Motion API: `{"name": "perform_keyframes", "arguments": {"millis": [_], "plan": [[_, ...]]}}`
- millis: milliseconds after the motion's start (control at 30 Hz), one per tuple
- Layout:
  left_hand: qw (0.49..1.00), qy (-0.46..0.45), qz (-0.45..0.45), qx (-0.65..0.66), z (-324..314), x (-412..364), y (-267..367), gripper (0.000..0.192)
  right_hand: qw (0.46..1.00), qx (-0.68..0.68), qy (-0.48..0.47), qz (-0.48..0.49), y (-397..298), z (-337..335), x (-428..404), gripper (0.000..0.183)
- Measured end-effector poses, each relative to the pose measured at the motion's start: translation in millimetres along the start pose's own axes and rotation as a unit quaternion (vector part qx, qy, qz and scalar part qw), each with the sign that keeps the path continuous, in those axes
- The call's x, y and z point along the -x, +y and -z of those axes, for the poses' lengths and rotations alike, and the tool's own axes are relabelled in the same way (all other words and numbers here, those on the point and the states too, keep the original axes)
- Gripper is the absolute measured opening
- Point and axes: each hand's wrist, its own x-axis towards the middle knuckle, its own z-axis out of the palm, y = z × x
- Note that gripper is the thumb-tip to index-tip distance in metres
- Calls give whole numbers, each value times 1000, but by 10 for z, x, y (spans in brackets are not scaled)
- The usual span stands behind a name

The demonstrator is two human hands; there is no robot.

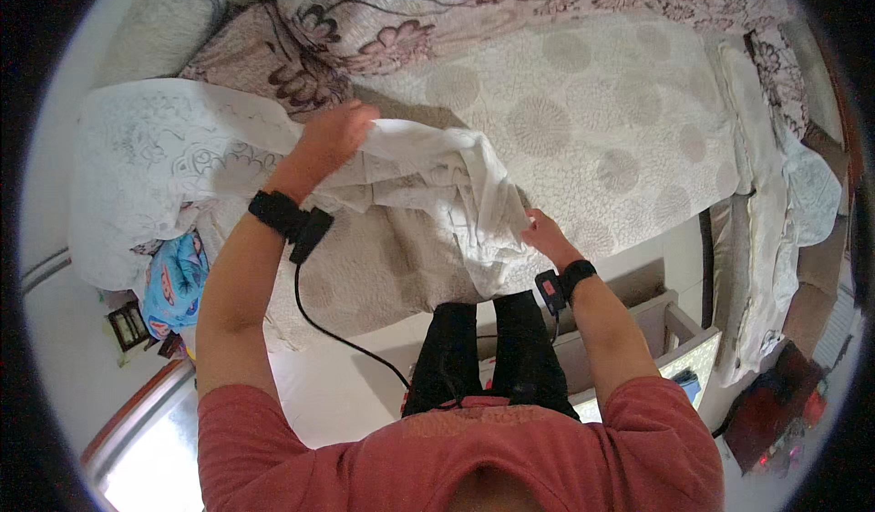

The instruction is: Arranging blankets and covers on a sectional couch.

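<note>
A thin white cloth [424,143] hangs in loose folds between my two hands, over a patterned beige sofa seat cover [540,129]. My left hand [338,136] is raised at the cloth's upper left part and closed on its edge. Lower and to the right, my right hand [547,235] pinches the cloth's right edge between thumb and fingers. The cloth's lower end bunches near the front edge of the seat, in front of my knees. Black straps with small devices are on both wrists, each with a cable.
A floral cover [396,40] lies along the backrest. White patterned fabric [150,143] drapes over the left armrest, with a blue printed cloth [176,283] beside it. At the lower right stands a low table or drawer unit [687,334], and dark red items [772,402] lie beyond it.
</note>
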Motion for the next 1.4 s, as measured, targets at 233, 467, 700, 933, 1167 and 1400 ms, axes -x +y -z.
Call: {"name": "perform_keyframes", "arguments": {"millis": [233,467,700,933,1167,1400], "plan": [[992,71,-105,12,1109,-144,1114,12,978,-73,101,165,-675,420,140,93],[985,170,-22,20,1906,-223,1720,13,944,16,-190,269,-1754,749,480,53],[964,252,51,-64,2266,-407,1968,14,935,71,-209,276,-1438,1613,794,45],[942,274,36,-188,2381,-500,2041,13,918,204,-45,338,-923,3019,748,32],[918,326,89,-209,2694,-628,1944,16,914,198,137,326,-1609,4279,1694,29],[931,345,114,36,3284,-1122,2095,21,755,328,430,372,-2229,5315,2391,30]]}}
